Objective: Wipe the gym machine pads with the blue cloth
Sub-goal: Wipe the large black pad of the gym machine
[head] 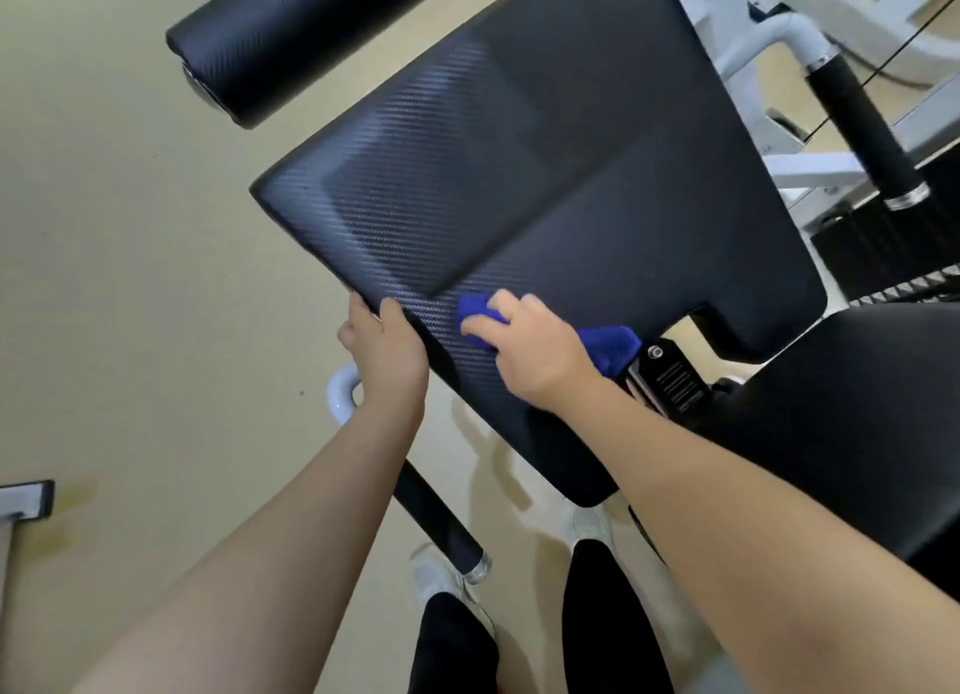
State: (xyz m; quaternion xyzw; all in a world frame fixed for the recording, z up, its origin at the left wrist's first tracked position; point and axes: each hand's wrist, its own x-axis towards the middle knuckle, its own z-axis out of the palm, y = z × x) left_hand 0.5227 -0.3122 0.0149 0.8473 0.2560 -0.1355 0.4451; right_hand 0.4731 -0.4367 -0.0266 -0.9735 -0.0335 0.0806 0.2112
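The crumpled blue cloth (480,315) is pressed against the large black textured vinyl pad (545,173) under the right hand (535,350), fingers curled over it; the pad's near edge is gripped by the left hand (384,350)

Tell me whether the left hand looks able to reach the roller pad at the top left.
Probably not from here: the left hand grips the big pad at its near edge, and the roller pad lies far beyond, across bare floor.
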